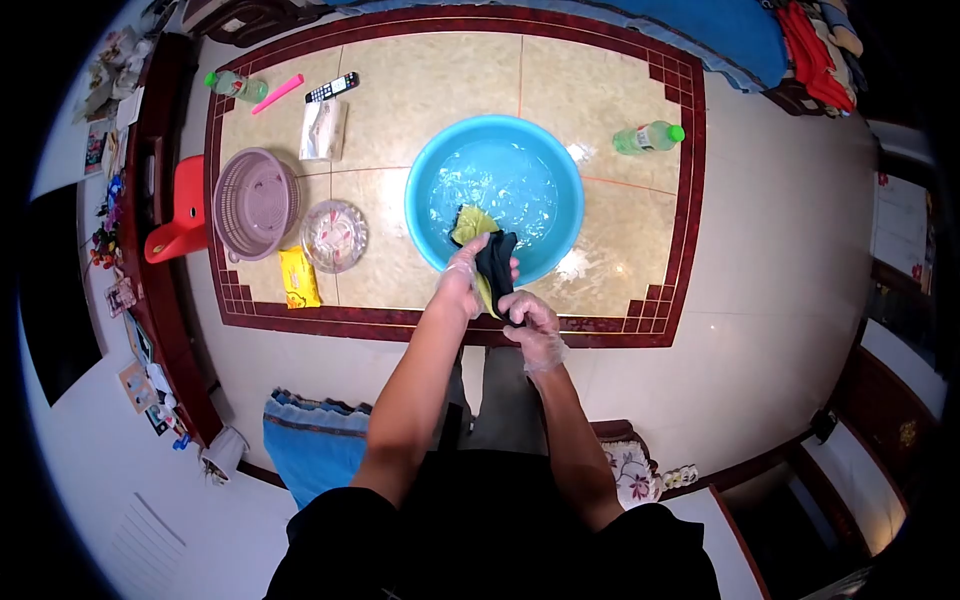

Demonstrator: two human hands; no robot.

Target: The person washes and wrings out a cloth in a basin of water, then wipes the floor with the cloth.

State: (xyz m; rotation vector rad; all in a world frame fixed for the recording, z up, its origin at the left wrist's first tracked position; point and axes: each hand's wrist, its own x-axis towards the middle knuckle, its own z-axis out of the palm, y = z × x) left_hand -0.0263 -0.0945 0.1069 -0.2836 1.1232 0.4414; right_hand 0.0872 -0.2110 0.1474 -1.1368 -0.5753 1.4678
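A black and yellow-green cloth (494, 259) hangs over the near rim of a blue basin (412, 215) that holds water. My left hand (464, 277), in a clear plastic glove, is closed round the cloth at the rim. Closer to me, my right hand (535, 332), gloved too, grips the lower end of the same cloth near the table's front edge. The cloth's yellow-green part lies at the upper left, over the water.
On the tiled table (380, 80) stand a purple basket (257, 205), a glass dish (334, 237), a yellow packet (299, 278), a tissue pack (321, 131), a remote (332, 88), a pink stick (278, 94) and green bottles (236, 87) (648, 138). A red chair (182, 212) is left.
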